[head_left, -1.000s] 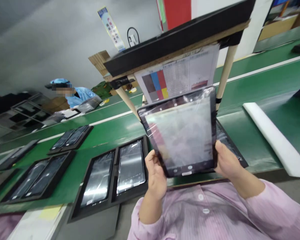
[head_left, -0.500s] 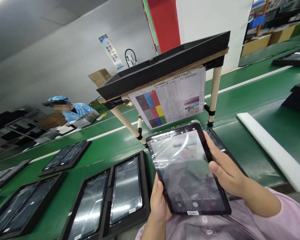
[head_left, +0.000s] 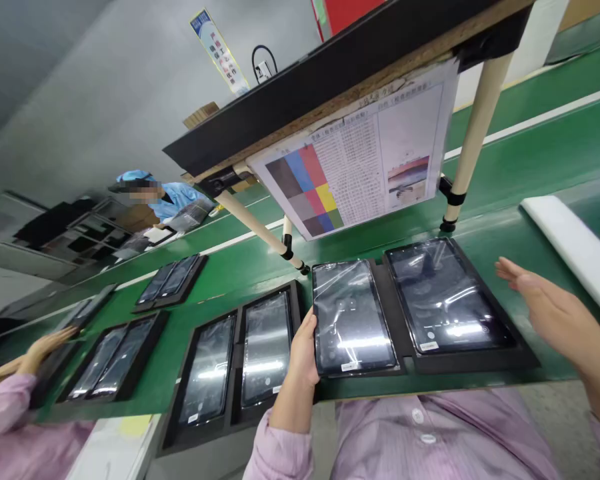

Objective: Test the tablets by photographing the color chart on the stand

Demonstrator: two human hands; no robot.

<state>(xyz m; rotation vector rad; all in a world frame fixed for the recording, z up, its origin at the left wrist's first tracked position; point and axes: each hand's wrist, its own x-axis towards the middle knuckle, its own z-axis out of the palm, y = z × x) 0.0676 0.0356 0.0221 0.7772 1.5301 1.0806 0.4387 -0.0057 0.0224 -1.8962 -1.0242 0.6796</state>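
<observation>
My left hand [head_left: 304, 353] grips the left edge of a tablet [head_left: 353, 320] with a dark glossy screen, clear film and a small white label. That tablet lies in or over the left half of a black two-slot tray [head_left: 407, 365] in front of me; how fully it is seated I cannot tell. The right slot holds a second tablet [head_left: 447, 297] in film. My right hand [head_left: 547, 300] is off the tray to the right, its fingers stretched out and holding nothing.
More black trays with paired tablets [head_left: 207, 373] stand leftward along the green conveyor belt [head_left: 220, 273]. A pipe-legged stand with a printed chart [head_left: 365, 150] rises behind my tray. A white bar [head_left: 573, 250] lies right. A co-worker's hand [head_left: 50, 343] touches a tray at far left; another person [head_left: 163, 197] sits beyond.
The tablet, held up in both hands before, is now down at the tray's left half. My right hand has let go and moved right. The view has shifted, and a co-worker's arms appear at left.
</observation>
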